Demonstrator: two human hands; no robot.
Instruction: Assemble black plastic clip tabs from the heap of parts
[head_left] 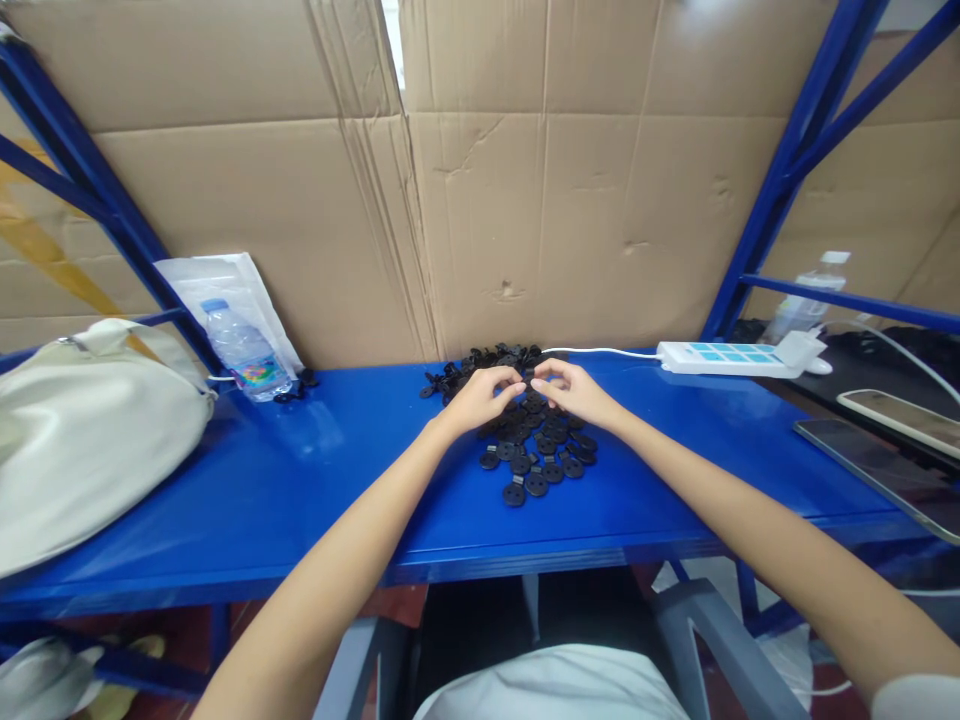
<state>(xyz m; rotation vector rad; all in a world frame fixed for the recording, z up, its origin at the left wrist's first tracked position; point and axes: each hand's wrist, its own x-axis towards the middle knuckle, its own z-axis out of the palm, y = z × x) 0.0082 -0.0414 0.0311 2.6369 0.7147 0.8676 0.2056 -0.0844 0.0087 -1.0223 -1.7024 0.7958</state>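
Many small black round pieces with two holes and a short tab, like buttons (514,492), lie in a loose heap in the middle of the blue table. My left hand (484,397) hovers over the heap from the left, thumb and fingers curled into a pinch. Facing it, with fingertips close by, my right hand (576,393) is pinched in the same way. Whatever lies between the fingertips is too small and dark against the heap to make out. More black pieces pile up behind both hands, against the cardboard.
A white bag (97,430) sits at the left, near a water bottle (244,350) and a white pouch (259,285). At the right are a white power strip (731,360), phones (885,470) and another bottle (810,290). Cardboard (600,220) walls off the back between blue posts (787,170).
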